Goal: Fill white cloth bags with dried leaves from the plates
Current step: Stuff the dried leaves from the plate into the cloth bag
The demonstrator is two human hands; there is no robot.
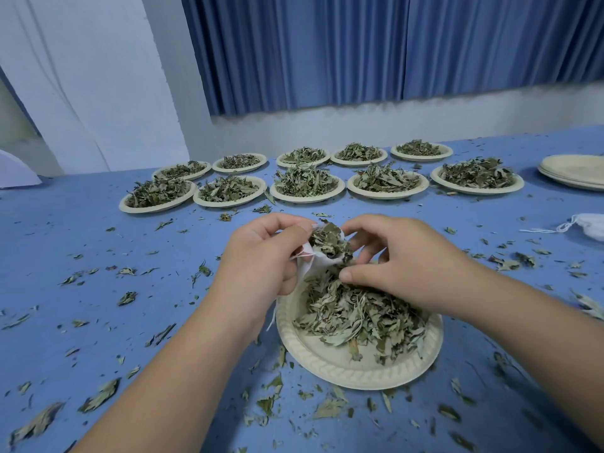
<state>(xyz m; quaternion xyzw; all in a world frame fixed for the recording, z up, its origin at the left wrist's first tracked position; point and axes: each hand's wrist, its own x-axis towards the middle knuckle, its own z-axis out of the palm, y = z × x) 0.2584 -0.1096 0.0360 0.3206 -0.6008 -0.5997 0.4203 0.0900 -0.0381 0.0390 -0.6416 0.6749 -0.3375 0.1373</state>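
Observation:
A small white cloth bag (313,263) is held up over a cream paper plate (346,371) that carries a heap of dried leaves (359,315). My left hand (261,256) grips the bag's left rim, its drawstring hanging down over the plate. Leaves (330,243) bulge out of the bag's open mouth. My right hand (398,259) has curled fingers on those leaves at the mouth, with its thumb low against the heap.
Two rows of leaf-filled plates (307,188) stand farther back on the blue table (98,243). A stack of bare plates (578,171) sits at the far right, and another white bag (588,225) lies below it. Loose leaf bits litter the table.

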